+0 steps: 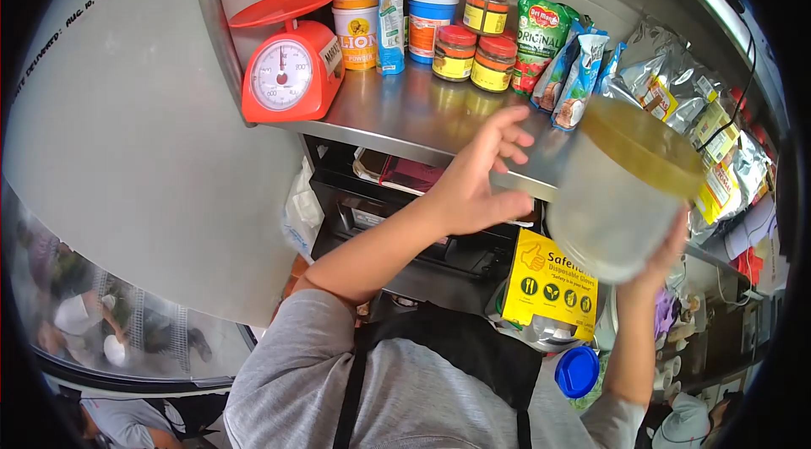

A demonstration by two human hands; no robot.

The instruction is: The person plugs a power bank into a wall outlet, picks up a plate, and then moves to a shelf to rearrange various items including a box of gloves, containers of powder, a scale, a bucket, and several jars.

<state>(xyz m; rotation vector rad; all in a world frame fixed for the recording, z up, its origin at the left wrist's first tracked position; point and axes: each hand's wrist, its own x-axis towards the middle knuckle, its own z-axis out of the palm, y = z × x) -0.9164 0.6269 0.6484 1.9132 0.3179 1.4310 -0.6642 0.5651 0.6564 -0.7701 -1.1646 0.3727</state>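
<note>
My right hand (655, 259) is closed around the lower side of a large translucent jar (601, 208) with a gold lid (638, 145). The jar is tilted and a little blurred, and what is inside cannot be made out. My left hand (486, 177) is just left of the jar, apart from it, its fingers spread and holding nothing. Below the jar is a yellow box of disposable gloves (549, 284). Behind my left hand runs the metal shelf (380, 115).
A red kitchen scale (291, 69) stands at the shelf's left end. Along the back are orange-labelled tubs (355, 37), red-lidded jars (492, 62), a green pouch (541, 39) and silver packets (667, 69). A blue lid (578, 371) lies low near my right arm.
</note>
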